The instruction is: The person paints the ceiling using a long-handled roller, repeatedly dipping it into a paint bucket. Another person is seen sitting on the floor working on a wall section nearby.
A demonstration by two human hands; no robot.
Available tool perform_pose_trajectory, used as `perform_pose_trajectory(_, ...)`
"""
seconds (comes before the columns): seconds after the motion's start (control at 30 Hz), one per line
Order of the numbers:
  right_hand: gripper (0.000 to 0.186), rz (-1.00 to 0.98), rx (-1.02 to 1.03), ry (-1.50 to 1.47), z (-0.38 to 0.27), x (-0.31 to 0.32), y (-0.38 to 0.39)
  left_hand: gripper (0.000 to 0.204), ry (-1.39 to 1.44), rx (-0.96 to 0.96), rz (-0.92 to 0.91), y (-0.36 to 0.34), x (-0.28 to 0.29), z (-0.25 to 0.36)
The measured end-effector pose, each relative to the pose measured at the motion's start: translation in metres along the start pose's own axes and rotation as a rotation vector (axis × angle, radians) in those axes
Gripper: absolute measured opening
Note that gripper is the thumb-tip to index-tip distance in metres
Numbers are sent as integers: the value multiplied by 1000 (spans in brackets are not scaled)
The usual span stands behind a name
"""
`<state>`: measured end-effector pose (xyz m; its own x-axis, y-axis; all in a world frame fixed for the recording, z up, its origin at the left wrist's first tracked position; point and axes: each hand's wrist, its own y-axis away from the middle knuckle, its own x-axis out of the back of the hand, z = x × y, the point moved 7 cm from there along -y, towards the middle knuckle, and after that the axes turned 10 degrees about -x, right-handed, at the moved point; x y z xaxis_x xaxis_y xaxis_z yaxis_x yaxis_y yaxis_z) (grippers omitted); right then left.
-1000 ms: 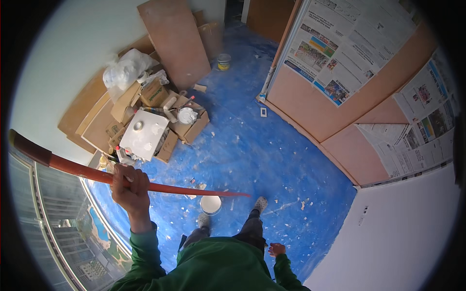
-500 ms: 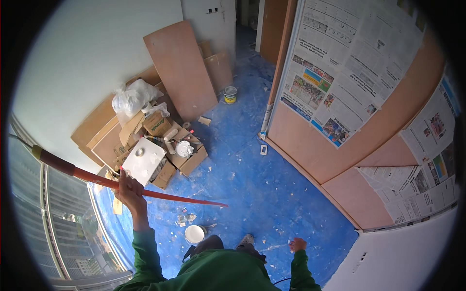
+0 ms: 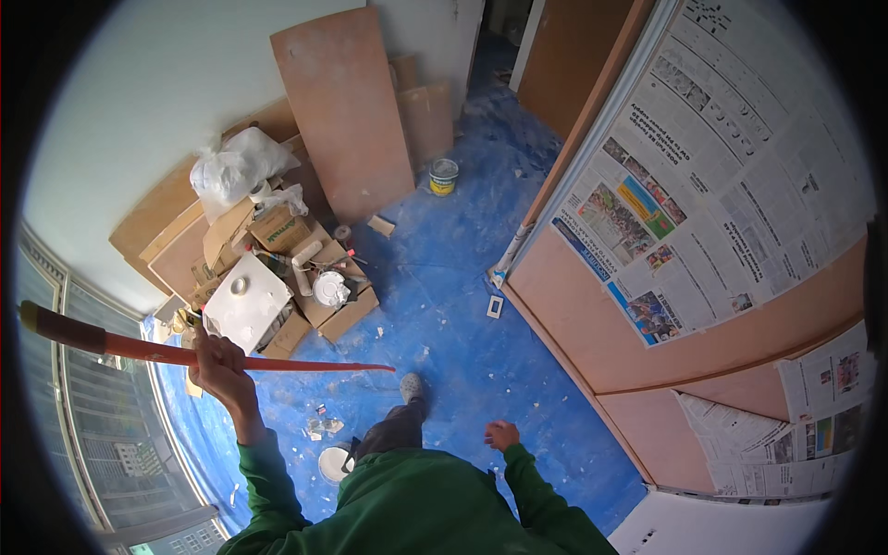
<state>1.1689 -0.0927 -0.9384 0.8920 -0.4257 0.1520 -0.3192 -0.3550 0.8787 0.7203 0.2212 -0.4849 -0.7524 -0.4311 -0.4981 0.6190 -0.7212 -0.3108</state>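
Observation:
My left hand (image 3: 220,370) is closed round a long red-orange pole (image 3: 305,365), whose thicker dark end reaches to the left rim while its thin end lies across my view over the floor. My right hand (image 3: 501,435) hangs low beside my body, fingers loosely bent and apart, with nothing visible in it. Below the pole, a white bucket (image 3: 333,464) sits on the blue sheeted floor (image 3: 472,370), partly hidden by my leg. One grey shoe (image 3: 412,390) shows beyond my green sweatshirt.
Boards (image 3: 342,111), boxes (image 3: 342,314), plastic bags (image 3: 227,171) and a white panel (image 3: 240,305) are piled left. Newspaper-covered cabinet panels (image 3: 684,240) line the right. A yellow-labelled tub (image 3: 443,177) stands near the doorway (image 3: 499,55); glazing (image 3: 111,398) is at left; debris litters the floor.
I have stepped forward: one foot now shows farther ahead and the bucket sits lower, under my leg. The pole stays in my left hand; my right hand has swung upward and inward.

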Motion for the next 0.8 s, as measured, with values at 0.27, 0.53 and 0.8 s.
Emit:
perform_pose_trajectory(0.27, 23, -397, -222, -356, -70, 71, -127, 42, 94, 12, -24, -75, -127, -87)
perform_pose_trajectory(0.53, 29, -30, -332, -10, -211, 62, -150, 41, 114, 17, 8, -119, -241, -170)
perform_pose_trajectory(0.8, 24, -23, -275, 17, -415, 79, -265, 42, 32, 29, 54, -168, -362, -265)
